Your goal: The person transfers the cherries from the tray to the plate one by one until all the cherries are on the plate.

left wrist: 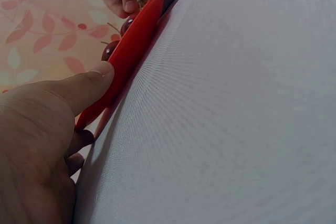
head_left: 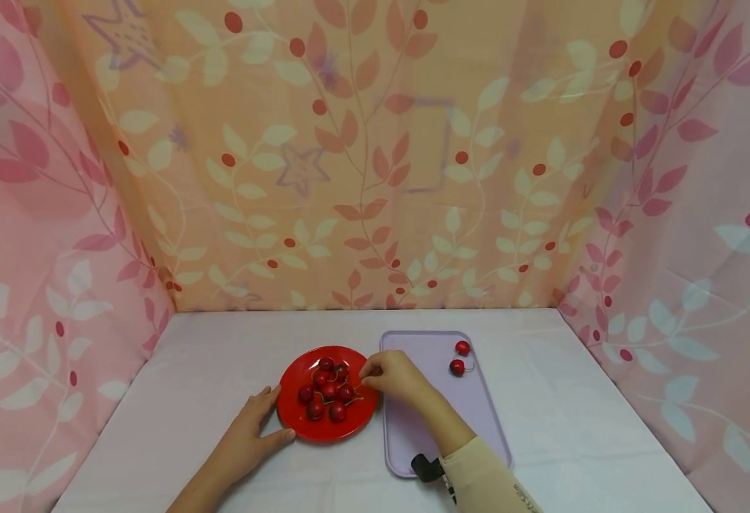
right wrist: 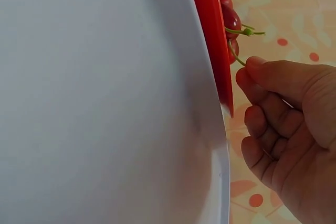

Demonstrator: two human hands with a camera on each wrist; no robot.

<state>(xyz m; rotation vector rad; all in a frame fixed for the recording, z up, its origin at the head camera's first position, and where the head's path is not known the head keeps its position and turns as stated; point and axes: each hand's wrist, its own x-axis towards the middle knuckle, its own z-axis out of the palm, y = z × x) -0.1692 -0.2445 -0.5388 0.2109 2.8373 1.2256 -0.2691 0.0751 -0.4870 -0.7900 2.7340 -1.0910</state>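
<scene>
A round red plate [head_left: 357,420] holds several dark red cherries [head_left: 329,390] with green stems. My left hand [head_left: 253,434] holds the plate's left edge; in the left wrist view the thumb lies on the rim, the other fingers partly hidden beside it. At the plate's right side is my right hand [head_left: 396,376], thumb and forefinger pinching the tip of a thin green cherry stem [right wrist: 237,56]. That stem's cherry is still among the others on the plate. Two more cherries [head_left: 457,367] lie on a pale purple tray [head_left: 426,349], toward its far right corner.
The tray stands right beside the plate, under my right forearm. Both rest on a white-covered table [head_left: 221,356]. Leaf-patterned curtains [head_left: 362,214] enclose the table at the back and both sides. A black device [head_left: 426,468] sits at my right wrist, over the tray's near edge.
</scene>
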